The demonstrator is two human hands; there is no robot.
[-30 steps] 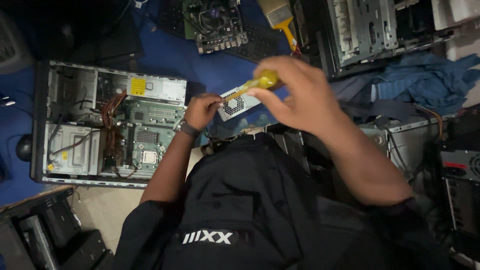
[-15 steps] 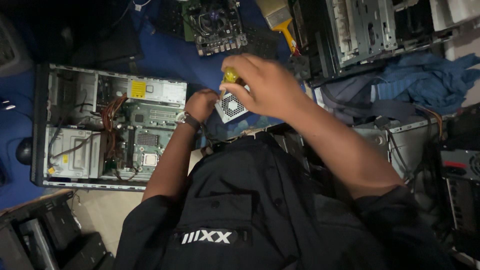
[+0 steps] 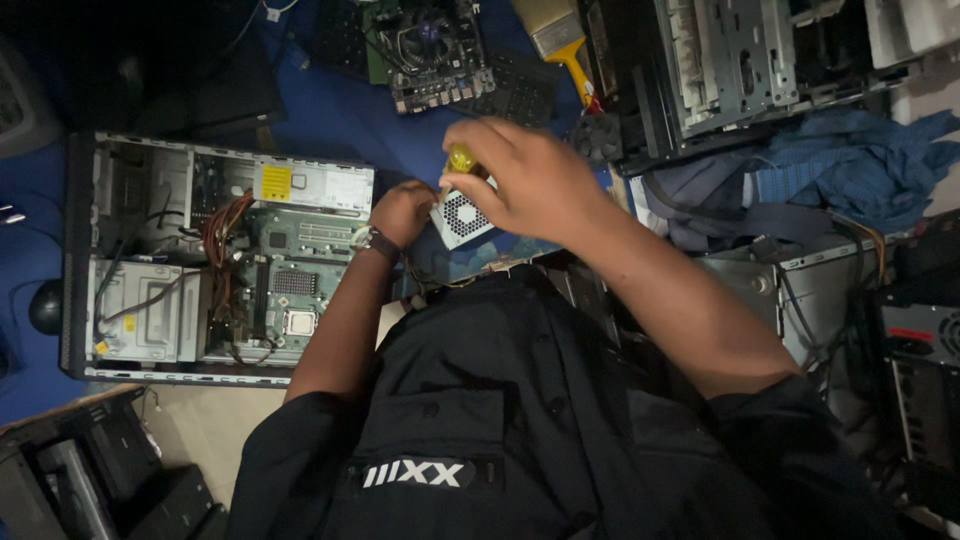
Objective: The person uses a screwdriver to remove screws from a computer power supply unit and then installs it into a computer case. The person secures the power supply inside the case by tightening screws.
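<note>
Two hands work a yellow-handled screwdriver at a small power supply unit above an open computer case.

The right hand (image 3: 530, 180) arches from the upper right, wrist bent, fingers curled tight around the yellow screwdriver (image 3: 461, 158), whose handle pokes out just left of the knuckles. Directly beneath that grip sits the grey power supply unit (image 3: 462, 215), its perforated grille facing up. The left hand (image 3: 403, 212), forearm stretched straight, closes in a loose fist against the unit's left edge. The open computer case (image 3: 215, 260) lies further left of both hands.
</note>
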